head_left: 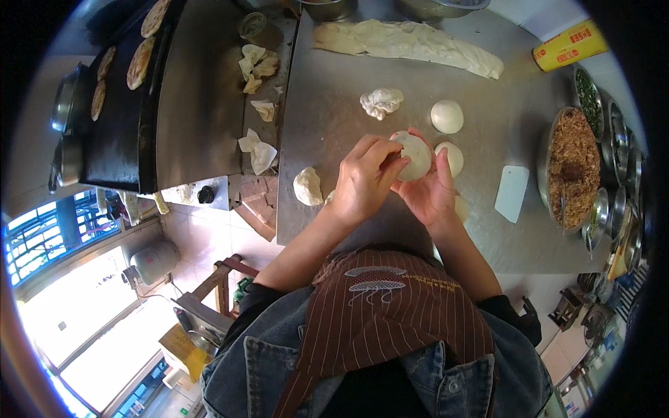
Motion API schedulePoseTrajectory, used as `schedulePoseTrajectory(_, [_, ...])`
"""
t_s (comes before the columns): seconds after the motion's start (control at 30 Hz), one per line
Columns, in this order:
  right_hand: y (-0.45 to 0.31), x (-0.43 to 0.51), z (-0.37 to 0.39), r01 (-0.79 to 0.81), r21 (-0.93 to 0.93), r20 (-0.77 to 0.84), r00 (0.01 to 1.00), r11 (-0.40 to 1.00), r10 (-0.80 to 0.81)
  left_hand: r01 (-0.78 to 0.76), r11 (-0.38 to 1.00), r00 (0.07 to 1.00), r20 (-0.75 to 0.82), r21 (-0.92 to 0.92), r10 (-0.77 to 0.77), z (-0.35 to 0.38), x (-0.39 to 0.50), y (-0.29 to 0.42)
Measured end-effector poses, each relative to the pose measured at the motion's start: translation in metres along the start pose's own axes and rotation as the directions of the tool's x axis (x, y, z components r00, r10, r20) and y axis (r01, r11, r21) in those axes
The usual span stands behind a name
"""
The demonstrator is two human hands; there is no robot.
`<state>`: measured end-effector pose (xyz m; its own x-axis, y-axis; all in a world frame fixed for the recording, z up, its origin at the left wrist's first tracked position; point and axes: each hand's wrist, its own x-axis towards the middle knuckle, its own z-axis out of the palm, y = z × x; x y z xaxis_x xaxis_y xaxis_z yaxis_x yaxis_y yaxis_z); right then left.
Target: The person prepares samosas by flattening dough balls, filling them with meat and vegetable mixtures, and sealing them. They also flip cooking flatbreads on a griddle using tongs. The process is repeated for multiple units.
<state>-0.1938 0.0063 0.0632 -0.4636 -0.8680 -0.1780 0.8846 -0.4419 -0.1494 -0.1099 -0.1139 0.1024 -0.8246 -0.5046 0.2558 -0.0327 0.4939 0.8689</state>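
A round, pale ball of dough (pixel 415 159) is held up over the steel worktop (pixel 334 125). It rests on the palm and fingers of my right hand (pixel 433 196). With thumb and fingers, my left hand (pixel 366 170) pinches its left edge. Close by on the right sit a smooth dough ball (pixel 447 117) and a second dough ball (pixel 453 159), the latter partly behind my right hand. A third dough ball (pixel 462 209) is mostly hidden by my right wrist. Beyond my hands lies a wrinkled dough lump (pixel 381 103); another lump (pixel 308 186) is at the left.
Across the far side stretches a long slab of dough (pixel 407 48). A white scraper (pixel 512 193) lies to the right, before a large bowl of brown filling (pixel 575 167) with several smaller bowls around it. Flatbreads (pixel 141 62) are on the dark griddle (pixel 123 115) at left.
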Motion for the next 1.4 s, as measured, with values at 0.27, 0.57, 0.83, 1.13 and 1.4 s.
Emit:
schedulePoseTrajectory(0.27, [0.016, -0.022, 0.009, 0.023, -0.530, -0.170, 0.977, 0.848, -0.133, -0.109, 0.990, 0.973, 0.195, -0.086, 0.124, -0.034, -0.036, 0.019])
schedulePoseTrajectory(0.57, [0.037, -0.027, 0.049, 0.176, -0.845, 0.158, 0.984, 0.505, -0.078, 0.625, 0.441, 0.777, 0.565, -0.644, -0.277, -0.042, -0.044, -0.036])
schedulePoseTrajectory(0.83, [0.078, 0.034, 0.008, 0.439, -0.411, 0.460, 0.856, -0.799, 0.233, 0.444, 0.879, 0.896, -0.055, 0.171, -0.442, -0.107, -0.094, -0.132])
schedulePoseTrajectory(1.13, [0.125, -0.009, -0.071, 0.554, -0.404, 0.307, 0.832, -0.728, 0.462, 0.318, 0.819, 0.889, 0.151, 0.478, -0.433, -0.090, -0.116, -0.136])
schedulePoseTrajectory(1.4, [0.080, 0.004, -0.001, 0.452, -0.722, 0.326, 0.890, -0.524, 0.318, 0.233, 0.876, 0.956, 0.068, 0.422, -0.287, -0.086, -0.130, -0.127])
